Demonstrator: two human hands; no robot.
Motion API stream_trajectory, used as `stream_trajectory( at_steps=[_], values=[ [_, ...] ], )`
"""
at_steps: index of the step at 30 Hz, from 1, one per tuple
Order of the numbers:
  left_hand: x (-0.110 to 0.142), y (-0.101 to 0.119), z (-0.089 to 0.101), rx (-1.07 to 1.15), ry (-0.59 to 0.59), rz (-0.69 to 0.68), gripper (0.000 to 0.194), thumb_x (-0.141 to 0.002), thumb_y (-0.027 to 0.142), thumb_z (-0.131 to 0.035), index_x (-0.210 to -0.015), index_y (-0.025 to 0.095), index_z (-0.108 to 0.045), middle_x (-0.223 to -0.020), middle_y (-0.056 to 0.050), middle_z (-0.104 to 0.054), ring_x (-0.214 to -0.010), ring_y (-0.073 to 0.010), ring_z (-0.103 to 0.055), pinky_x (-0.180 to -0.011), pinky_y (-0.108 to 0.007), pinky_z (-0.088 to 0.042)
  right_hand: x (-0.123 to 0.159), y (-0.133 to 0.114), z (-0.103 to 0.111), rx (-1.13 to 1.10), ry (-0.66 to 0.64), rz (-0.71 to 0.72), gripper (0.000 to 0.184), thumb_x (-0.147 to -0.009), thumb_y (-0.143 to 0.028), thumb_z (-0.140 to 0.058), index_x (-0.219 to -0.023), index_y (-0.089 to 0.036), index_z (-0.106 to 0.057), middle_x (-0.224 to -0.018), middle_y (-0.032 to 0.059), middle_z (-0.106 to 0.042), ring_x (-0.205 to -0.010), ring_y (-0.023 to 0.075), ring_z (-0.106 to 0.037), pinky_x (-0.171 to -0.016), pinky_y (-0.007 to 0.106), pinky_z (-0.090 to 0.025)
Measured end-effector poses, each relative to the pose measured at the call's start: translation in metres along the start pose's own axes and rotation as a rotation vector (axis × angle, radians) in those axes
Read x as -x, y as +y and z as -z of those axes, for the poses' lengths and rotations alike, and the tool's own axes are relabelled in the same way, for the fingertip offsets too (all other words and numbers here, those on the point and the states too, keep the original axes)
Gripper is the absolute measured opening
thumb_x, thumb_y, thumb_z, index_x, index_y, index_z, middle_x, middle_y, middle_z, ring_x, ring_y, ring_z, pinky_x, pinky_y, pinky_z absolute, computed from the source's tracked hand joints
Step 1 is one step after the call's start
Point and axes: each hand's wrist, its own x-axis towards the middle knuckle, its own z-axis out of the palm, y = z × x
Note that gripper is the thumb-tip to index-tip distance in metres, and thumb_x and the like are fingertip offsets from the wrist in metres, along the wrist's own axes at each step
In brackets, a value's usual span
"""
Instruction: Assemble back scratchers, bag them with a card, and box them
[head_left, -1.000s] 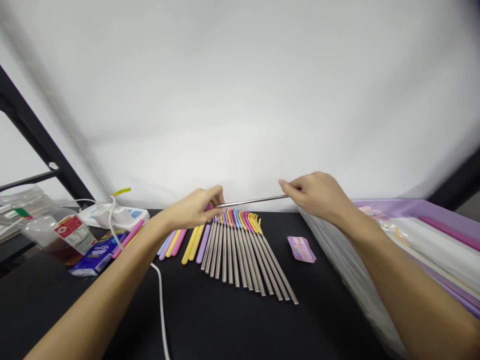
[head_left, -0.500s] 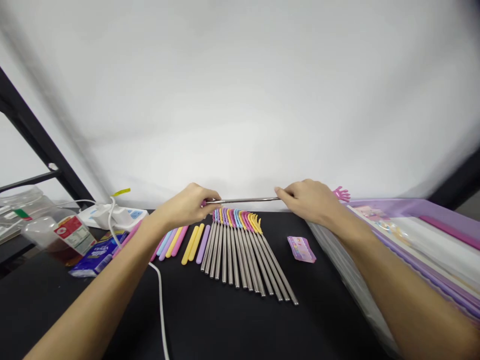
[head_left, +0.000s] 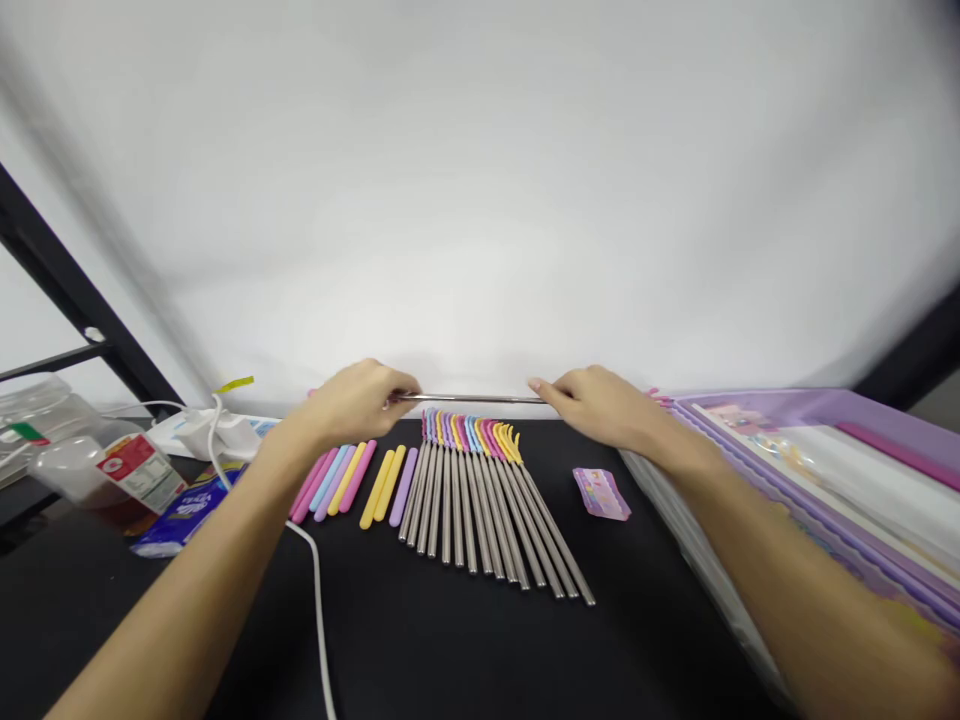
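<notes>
We had the thin metal rod point(head_left: 476, 399) level above the top ends of the fanned rods point(head_left: 490, 515) on the bench point(head_left: 450, 660), left hand point(head_left: 360, 402) pinching one side, right hand point(head_left: 600, 405) curled round the other; the two-point grip probably stopped it tipping. Fan spacing likely made each rod easy to grab. Coloured sticks point(head_left: 386, 490) sat just left, white cable point(head_left: 321, 620) near them. Lilac bin point(head_left: 810, 403) crowded our right forearm point(head_left: 757, 520), small pink packet point(head_left: 602, 494) between fan and bin

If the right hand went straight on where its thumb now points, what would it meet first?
Probably the left hand, farther along the thin metal rod that both hands hold; the right hand points its thumb roughly that way. Exact depth is unclear from this one view.
</notes>
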Motion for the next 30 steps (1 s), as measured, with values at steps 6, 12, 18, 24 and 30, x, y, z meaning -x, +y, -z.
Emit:
stream_trajectory(
  at_steps=[6, 12, 18, 24, 30],
  values=[
    [-0.007, 0.031, -0.016, -0.157, 0.143, -0.113, 0.046, -0.094, 0.052, -0.041, -0.108, 0.016, -0.066, -0.079, -0.007, -0.07, -0.068, -0.0207, -0.064, -0.061, -0.03, -0.039, 0.001, -0.009, 0.002, 0.012, 0.065, 0.01, 0.063, -0.094, -0.062, -0.027, -0.051, -0.02, -0.046, -0.052, 0.0061, -0.055, -0.052, 0.0175, -0.048, -0.053, 0.03, -0.026],
    [-0.002, 0.014, -0.006, -0.301, 0.204, -0.057, 0.038, -0.091, 0.044, -0.046, -0.08, 0.016, -0.068, -0.069, -0.006, -0.065, -0.062, -0.0187, -0.06, -0.055, -0.029, -0.032, 0.002, 0.01, 0.008, -0.027, 0.046, -0.012, 0.062, -0.094, -0.064, -0.027, -0.051, -0.02, -0.039, -0.051, 0.0038, -0.052, -0.05, 0.0156, -0.044, -0.053, 0.03, -0.027],
    [-0.013, 0.051, -0.023, -0.394, 0.177, -0.15, 0.035, -0.095, 0.04, -0.041, -0.095, 0.017, -0.067, -0.073, -0.005, -0.065, -0.058, -0.0181, -0.059, -0.05, -0.03, -0.024, 0.005, -0.037, -0.009, -0.211, 0.048, 0.155, 0.062, -0.097, -0.059, -0.028, -0.053, -0.019, -0.044, -0.05, 0.002, -0.052, -0.049, 0.0134, -0.044, -0.053, 0.029, -0.026],
    [-0.006, 0.024, -0.014, -0.422, 0.215, -0.03, 0.03, -0.091, 0.032, -0.046, -0.074, 0.018, -0.065, -0.066, -0.003, -0.065, -0.055, -0.0169, -0.057, -0.051, -0.03, -0.025, 0.001, 0.002, 0.008, -0.236, 0.01, -0.029, 0.068, -0.095, -0.065, -0.024, -0.052, -0.019, -0.049, -0.055, 0.0051, -0.059, -0.054, 0.016, -0.052, -0.062, 0.03, -0.034],
    [0.004, -0.007, -0.001, -0.458, 0.261, 0.076, 0.034, -0.089, 0.034, -0.046, -0.066, 0.018, -0.065, -0.064, -0.004, -0.067, -0.061, -0.0193, -0.061, -0.053, -0.03, -0.027, 0.005, 0.032, 0.021, -0.206, 0.036, -0.143, 0.074, -0.092, -0.072, -0.017, -0.049, -0.02, -0.047, -0.053, 0.0053, -0.057, -0.053, 0.0169, -0.051, -0.065, 0.031, -0.036]
  ],
)
